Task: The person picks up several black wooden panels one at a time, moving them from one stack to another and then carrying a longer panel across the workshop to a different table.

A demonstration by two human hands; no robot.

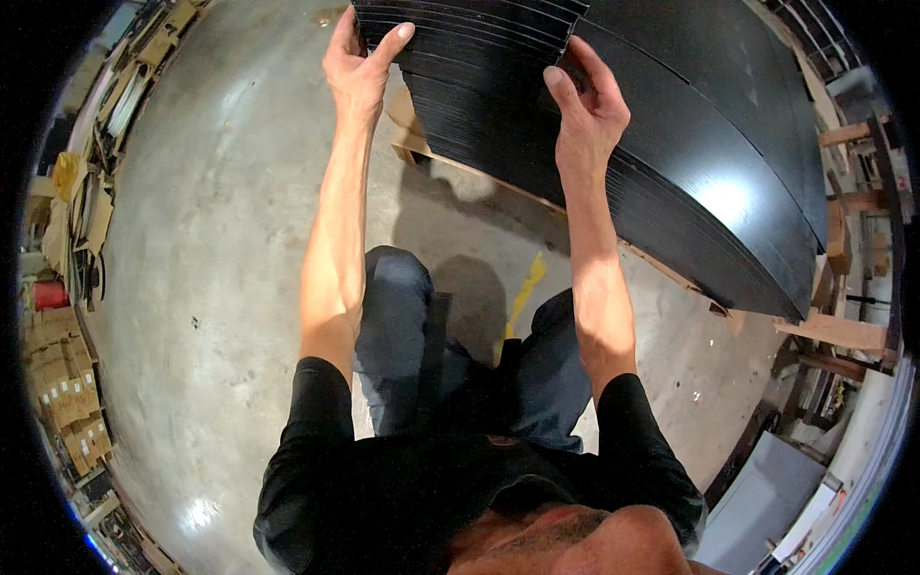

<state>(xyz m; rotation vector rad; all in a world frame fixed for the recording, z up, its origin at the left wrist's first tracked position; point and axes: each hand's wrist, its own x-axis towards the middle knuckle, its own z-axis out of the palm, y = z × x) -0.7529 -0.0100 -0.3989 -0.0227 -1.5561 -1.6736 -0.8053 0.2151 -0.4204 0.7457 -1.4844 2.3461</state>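
Near the top of the head view, a stack of thin black boards (470, 31) shows its layered edges toward me. My left hand (362, 72) grips its left end, thumb over the near side and fingers partly hidden behind. At the right end my right hand (589, 105) is curled round the corner, thumb and fingers bent against it. Directly beneath and behind lies a larger pile of glossy black panels (709, 168), its layered edge running down to the right. How far the held stack is above that pile, I cannot tell.
A wooden pallet (412, 151) supports the pile on the concrete floor (220, 192). Yellow tape (523, 292) marks the floor between my knees. Cardboard boxes (69, 383) and scrap boards line the left. Wooden racking (839, 331) and a grey panel (767, 498) stand at right.
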